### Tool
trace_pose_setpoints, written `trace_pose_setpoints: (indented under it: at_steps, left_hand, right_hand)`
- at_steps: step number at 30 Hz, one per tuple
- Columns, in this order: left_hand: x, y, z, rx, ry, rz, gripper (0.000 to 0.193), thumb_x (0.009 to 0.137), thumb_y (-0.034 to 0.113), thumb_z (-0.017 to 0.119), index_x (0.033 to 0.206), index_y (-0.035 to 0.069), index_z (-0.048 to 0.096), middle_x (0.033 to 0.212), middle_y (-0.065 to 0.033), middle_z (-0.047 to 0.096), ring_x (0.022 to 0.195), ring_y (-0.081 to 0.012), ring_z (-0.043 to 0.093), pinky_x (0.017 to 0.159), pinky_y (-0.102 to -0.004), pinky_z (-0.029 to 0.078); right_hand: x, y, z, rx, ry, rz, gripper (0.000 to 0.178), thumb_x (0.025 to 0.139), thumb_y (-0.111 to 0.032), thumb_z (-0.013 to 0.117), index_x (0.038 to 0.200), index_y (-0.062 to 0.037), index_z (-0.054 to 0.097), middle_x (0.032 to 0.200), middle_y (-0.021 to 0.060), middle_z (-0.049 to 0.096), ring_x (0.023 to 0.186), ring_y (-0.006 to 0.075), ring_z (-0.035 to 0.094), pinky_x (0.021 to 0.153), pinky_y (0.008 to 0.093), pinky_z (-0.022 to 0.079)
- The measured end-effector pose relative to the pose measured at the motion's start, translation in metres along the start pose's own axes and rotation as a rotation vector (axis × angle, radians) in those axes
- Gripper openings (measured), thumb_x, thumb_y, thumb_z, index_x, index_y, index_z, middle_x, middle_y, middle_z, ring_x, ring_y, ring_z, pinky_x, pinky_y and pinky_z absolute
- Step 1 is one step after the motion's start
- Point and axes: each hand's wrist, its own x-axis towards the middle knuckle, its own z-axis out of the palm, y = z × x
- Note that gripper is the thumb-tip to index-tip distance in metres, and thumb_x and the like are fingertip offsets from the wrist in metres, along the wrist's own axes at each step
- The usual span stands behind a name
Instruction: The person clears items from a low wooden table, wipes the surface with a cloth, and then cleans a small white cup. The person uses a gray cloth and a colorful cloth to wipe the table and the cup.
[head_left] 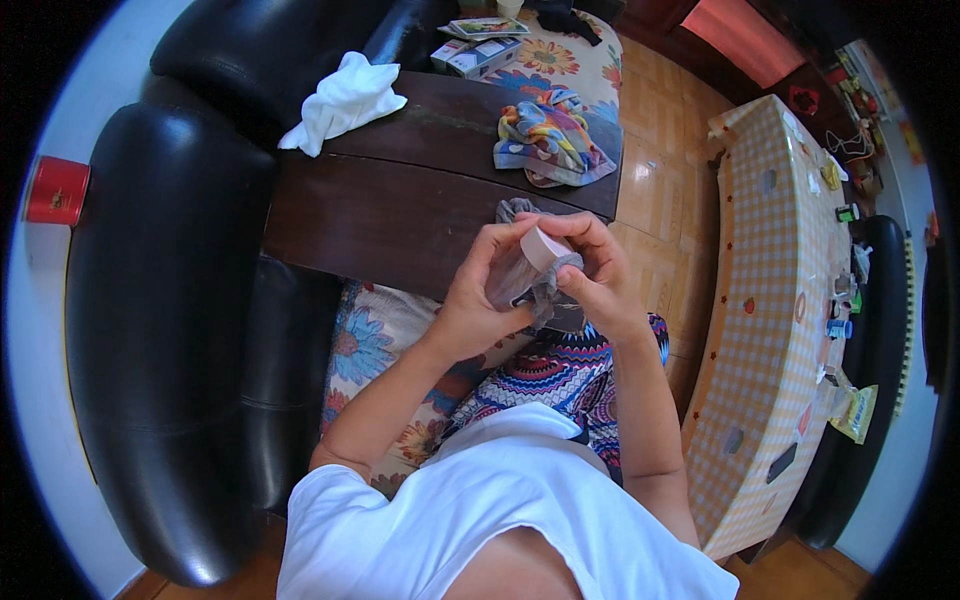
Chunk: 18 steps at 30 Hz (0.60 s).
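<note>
Above the near edge of the dark wooden table (370, 220), I hold a clear bottle (507, 278) with a pale, flat-topped lid (542, 248). My left hand (475, 292) wraps round its body, the thumb up by the lid. A crumpled grey cloth (545, 288) lies against the bottle by the lid. My right hand (600, 265) is closed on this cloth, its fingers curled over the far side of the lid. More grey fabric shows behind the fingertips. Whatever is inside the bottle cannot be made out.
On the table lie a white cloth (345, 103) and a bunched multicoloured cloth (555, 140). Black leather sofa seats (160, 340) stand at the left. Boxes and papers (482, 50) rest on a flowered cover at the back. A checked tablecloth (755, 330) covers a table at the right.
</note>
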Motion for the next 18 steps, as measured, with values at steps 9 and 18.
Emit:
trace_pose_setpoints:
  at_steps: [9,18]
  left_hand:
    - [-0.006,-0.008,0.003,0.474,0.005,0.039,0.073,0.071,-0.004,0.079,0.136,0.007,0.048,0.132,-0.0140,0.058,0.122,-0.0317,0.063,0.102,-0.0387,0.050]
    - [0.001,0.000,0.002,-0.149,0.020,-0.078,0.077,0.074,-0.008,0.080,0.141,0.013,0.048,0.134,-0.0050,0.057,0.131,-0.0200,0.055,0.112,-0.0355,0.043]
  right_hand:
    - [0.002,0.024,0.010,-0.038,0.189,0.036,0.022,0.096,-0.016,0.074,0.105,-0.0055,0.057,0.119,0.0127,0.069,0.107,0.0132,0.063,0.097,0.0308,0.050]
    - [0.002,0.012,-0.001,-0.067,-0.031,-0.069,0.054,0.096,-0.024,0.072,0.143,-0.0026,0.053,0.144,0.0117,0.058,0.130,0.0195,0.056,0.112,0.0349,0.042]
